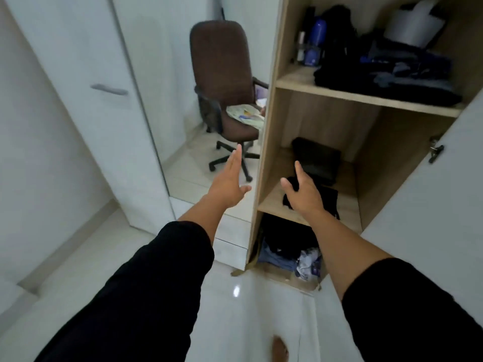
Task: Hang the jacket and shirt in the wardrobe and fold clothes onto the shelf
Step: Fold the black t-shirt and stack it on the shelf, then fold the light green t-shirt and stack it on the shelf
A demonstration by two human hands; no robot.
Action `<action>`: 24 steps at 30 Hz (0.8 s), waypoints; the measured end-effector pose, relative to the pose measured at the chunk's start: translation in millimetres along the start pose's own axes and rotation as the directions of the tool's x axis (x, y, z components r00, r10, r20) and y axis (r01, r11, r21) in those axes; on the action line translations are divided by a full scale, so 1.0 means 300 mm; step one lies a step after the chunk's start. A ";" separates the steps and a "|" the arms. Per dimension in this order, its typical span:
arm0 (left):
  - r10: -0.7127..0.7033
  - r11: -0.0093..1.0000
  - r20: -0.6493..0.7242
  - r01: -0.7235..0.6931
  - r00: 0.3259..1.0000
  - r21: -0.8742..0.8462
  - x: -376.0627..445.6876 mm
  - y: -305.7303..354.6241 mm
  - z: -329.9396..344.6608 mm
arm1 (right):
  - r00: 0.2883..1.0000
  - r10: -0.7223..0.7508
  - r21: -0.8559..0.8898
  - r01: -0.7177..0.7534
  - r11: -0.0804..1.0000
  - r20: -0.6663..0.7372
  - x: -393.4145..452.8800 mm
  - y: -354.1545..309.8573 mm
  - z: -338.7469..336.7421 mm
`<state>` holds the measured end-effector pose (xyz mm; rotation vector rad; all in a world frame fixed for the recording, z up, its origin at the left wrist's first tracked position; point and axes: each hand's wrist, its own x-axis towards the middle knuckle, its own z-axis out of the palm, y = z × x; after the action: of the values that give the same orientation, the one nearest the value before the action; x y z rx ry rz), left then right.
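The open wooden wardrobe (pixel 269 142) fills the right half of the head view. On its middle shelf (pixel 271 205) lies a folded black garment (pixel 329 199), with another dark folded piece (pixel 317 158) behind it. My right hand (pixel 300 189) hovers over the front of that shelf, fingers apart, holding nothing. My left hand (pixel 230 178) reaches forward just left of the wardrobe's side panel, open and empty. A loose heap of dark and blue clothes (pixel 287 252) sits in the bottom compartment.
The upper shelf (pixel 292 86) holds stacked dark clothes (pixel 386 77), a blue bottle (pixel 319 30) and a white bag (pixel 415 24). A brown office chair (pixel 222 74) with papers stands behind. White wardrobe doors (pixel 86 100) hang left; another white door (pixel 431 192) right. My bare foot (pixel 281 350) rests on glossy tiles.
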<state>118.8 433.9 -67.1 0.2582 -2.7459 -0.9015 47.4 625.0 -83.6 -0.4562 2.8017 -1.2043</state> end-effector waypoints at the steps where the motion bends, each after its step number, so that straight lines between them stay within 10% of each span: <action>1: -0.018 1.000 -0.045 0.019 0.999 0.014 -0.042 -0.019 -0.067 | 0.999 -0.032 0.003 0.032 0.999 0.009 -0.017 -0.062 0.014; 13: -0.453 0.836 -0.420 0.538 0.786 0.104 -0.663 -0.472 -0.650 | 0.795 -0.505 0.083 0.509 0.857 0.337 -0.177 -0.708 0.467; 24: -0.714 0.447 -0.636 0.890 0.293 -0.092 -1.363 -0.606 -0.876 | 0.304 -0.743 0.347 0.737 0.580 0.597 -0.509 -1.200 0.947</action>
<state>599.8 241.0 -40.8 1.8237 -1.9514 -0.3997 329.4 235.8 -31.7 -1.9200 1.8430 -0.7818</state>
